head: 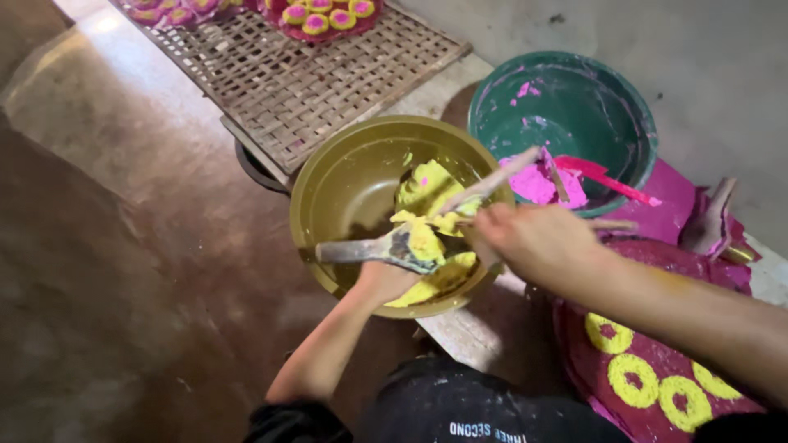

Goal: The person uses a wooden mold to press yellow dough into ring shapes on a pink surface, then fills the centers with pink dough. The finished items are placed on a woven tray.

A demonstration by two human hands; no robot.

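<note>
My left hand (pixel 386 279) grips a flat wooden spatula (pixel 361 248) smeared with yellow paste, low at the near rim of an olive-gold basin (pixel 328 193). Yellow paste (pixel 427 189) lies in the basin's right half. My right hand (pixel 533 242) is closed on thin wooden sticks (pixel 492 180), which reach over the basin to the left and also stick out to the right toward the pink tray. Sticks and spatula meet in the paste.
A green basin (pixel 574 107) behind holds pink paste (pixel 542 184) and a red scraper (pixel 603 176). A woven bamboo tray (pixel 287 74) lies at back left, with pink-and-yellow rings (pixel 320 16) on it. Yellow rings (pixel 632 379) sit on a pink tray at right.
</note>
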